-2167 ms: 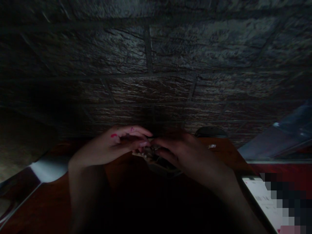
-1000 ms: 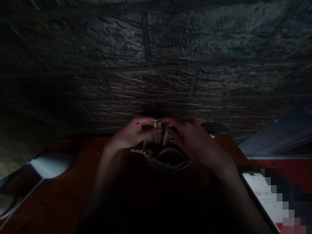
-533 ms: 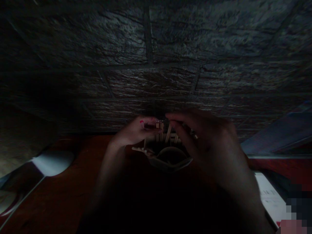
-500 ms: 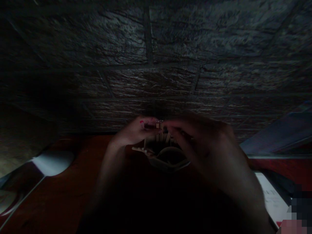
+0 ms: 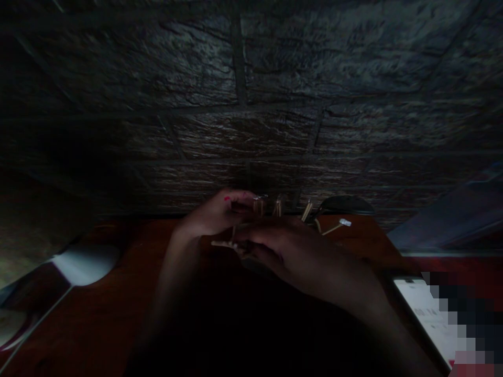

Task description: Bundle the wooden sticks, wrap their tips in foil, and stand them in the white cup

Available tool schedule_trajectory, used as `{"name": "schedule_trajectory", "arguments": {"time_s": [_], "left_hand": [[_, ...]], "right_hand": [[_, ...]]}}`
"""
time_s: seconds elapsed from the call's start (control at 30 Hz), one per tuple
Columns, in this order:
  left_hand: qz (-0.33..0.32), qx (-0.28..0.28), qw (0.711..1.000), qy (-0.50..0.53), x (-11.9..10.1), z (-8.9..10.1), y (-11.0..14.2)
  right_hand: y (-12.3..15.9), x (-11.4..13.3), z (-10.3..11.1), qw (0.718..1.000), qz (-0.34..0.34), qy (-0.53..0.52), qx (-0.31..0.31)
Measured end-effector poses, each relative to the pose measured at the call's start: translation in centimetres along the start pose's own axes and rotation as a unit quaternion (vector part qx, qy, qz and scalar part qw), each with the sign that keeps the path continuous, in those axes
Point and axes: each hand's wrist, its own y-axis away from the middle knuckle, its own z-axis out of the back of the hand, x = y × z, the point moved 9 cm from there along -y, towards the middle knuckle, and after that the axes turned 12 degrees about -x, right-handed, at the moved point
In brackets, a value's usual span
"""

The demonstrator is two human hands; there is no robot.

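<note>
In the dim light, my left hand (image 5: 216, 212) is closed, thumb and fingers pinching at thin, light wooden sticks (image 5: 258, 207) that stand upright. My right hand (image 5: 281, 241) reaches across just below it, fingers bent down at a small pile of pale thin sticks (image 5: 223, 244). What its fingertips hold is hidden. Two more small stick bundles, one upright (image 5: 278, 208) and one slanted (image 5: 307, 210), stand to the right of my left fingertips. A dark container under my right hand is mostly covered.
A stone-block wall (image 5: 243, 131) rises right behind the brown wooden table (image 5: 129, 246). On the right lie a lit phone (image 5: 426, 314), a dark oval object (image 5: 348, 204) and a thin strip with a white end (image 5: 345, 222). A white rounded object (image 5: 88, 264) is on the left.
My right hand has moved left and down, from beside the upright sticks to the pile of sticks. It now covers the container and uncovers the bundles behind. My left hand stays nearly still.
</note>
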Motion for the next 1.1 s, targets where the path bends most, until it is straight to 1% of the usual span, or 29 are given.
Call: {"name": "schedule_trajectory", "arguments": {"time_s": [0.1, 0.17, 0.23, 0.3, 0.4, 0.43, 0.53, 0.63, 0.77, 0.87, 0.97, 1.1], "left_hand": [[-0.016, 0.011, 1.000, -0.016, 0.0, 0.0, -0.1], [-0.026, 0.013, 0.999, -0.033, 0.0, 0.3, -0.1], [-0.037, 0.009, 0.998, -0.046, -0.1, 1.0, 0.1], [-0.048, 0.002, 0.997, -0.058, -0.6, 1.9, 0.6], [-0.052, -0.020, 0.994, -0.094, -1.7, 3.1, 1.7], [-0.054, -0.018, 0.993, -0.104, -2.1, 3.2, 2.0], [-0.055, 0.008, 0.992, -0.116, -3.0, 2.4, 2.8], [-0.077, -0.007, 0.989, -0.128, -3.4, 1.7, 2.4], [-0.125, -0.046, 0.977, -0.167, -3.4, 1.5, 1.5], [-0.139, -0.059, 0.968, -0.200, -3.2, 1.5, 1.1], [-0.134, -0.055, 0.968, -0.205, -3.0, 1.4, 1.0], [-0.122, -0.057, 0.979, -0.155, -2.8, 1.0, 0.9]], "right_hand": [[-0.1, -0.7, 0.2, 0.999, -0.020, 0.037, -0.015], [-0.4, -1.1, 0.8, 0.996, -0.029, 0.063, -0.049], [-0.7, -1.5, 1.6, 0.990, -0.043, 0.085, -0.101], [-1.0, -2.0, 2.2, 0.984, -0.065, 0.098, -0.137], [-1.2, -2.7, 2.2, 0.978, -0.091, 0.102, -0.155], [-1.3, -2.9, 2.1, 0.977, -0.098, 0.103, -0.157], [-1.5, -3.4, 1.8, 0.975, -0.107, 0.108, -0.162], [-1.6, -3.7, 1.8, 0.975, -0.102, 0.107, -0.169], [-1.3, -3.2, 3.4, 0.967, -0.083, 0.114, -0.210], [-0.8, -2.8, 4.8, 0.960, -0.083, 0.129, -0.235], [-0.6, -2.8, 5.4, 0.955, -0.088, 0.168, -0.229], [-0.5, -3.8, 4.7, 0.952, -0.113, 0.223, -0.178]]}}
